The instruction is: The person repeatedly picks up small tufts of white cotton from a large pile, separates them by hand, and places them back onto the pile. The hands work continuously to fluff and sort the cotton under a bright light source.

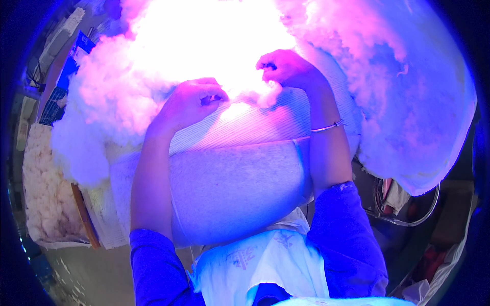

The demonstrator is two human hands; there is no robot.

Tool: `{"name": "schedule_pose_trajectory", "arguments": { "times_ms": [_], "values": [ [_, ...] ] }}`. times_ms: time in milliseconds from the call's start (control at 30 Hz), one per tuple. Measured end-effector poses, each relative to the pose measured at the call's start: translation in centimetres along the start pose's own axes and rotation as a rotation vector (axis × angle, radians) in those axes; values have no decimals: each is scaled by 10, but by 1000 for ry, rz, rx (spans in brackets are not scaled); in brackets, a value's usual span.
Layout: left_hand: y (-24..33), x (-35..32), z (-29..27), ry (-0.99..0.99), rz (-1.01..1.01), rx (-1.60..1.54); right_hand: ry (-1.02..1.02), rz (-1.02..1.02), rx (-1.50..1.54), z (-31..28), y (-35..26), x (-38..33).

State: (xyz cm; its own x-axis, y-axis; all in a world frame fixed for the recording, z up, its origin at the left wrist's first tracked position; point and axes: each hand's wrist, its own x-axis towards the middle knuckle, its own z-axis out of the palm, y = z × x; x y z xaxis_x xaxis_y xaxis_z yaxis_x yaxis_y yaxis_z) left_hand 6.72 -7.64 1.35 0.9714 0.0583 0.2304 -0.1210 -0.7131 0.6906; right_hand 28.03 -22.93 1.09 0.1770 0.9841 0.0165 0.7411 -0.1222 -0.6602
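Left hand (191,102) grips the ribbed open edge of the pillow case (240,188), right hand (286,66) pinches a tuft of white stuffing (268,94) at that mouth. Fluffy filling (102,102) crowds both sides (little free room); a blue box (76,56) sits far left.

glare washes out the stuffing pile (204,35) beyond both hands.

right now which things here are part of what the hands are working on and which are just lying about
In hand:
- left hand gripping the open edge of the striped pillow cover
- right hand pinching a tuft of white stuffing
- big heap of loose stuffing behind

Lying about:
- lumpy yellowish padding at far left
- pale bulging sack at right
- clear hose beneath it
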Motion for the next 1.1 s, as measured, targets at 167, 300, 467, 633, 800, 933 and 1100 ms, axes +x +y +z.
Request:
{"name": "schedule_pose_trajectory", "arguments": {
  "times_ms": [167,300,467,633,800,933,1100],
  "values": [
    [8,5,16,127,43,6,-119,31,303,10,-15,10],
    [-8,3,-2,3,63,81,74,-46,113,9,-11,10],
    [-21,-5,-11,-27,-7,20,116,94,95,0,-1,4],
    [-22,-5,-12,-26,-64,-10,83,55,429,-9,-9,2],
    [-23,-7,-14,5,-77,-54,128,8,420,-16,-23,-7],
    [-19,-6,-14,11,-119,-48,201,-72,518,-20,-33,-12],
    [-6,0,-6,175,-194,-160,205,-114,486,-4,-47,-3]
  ]
}}
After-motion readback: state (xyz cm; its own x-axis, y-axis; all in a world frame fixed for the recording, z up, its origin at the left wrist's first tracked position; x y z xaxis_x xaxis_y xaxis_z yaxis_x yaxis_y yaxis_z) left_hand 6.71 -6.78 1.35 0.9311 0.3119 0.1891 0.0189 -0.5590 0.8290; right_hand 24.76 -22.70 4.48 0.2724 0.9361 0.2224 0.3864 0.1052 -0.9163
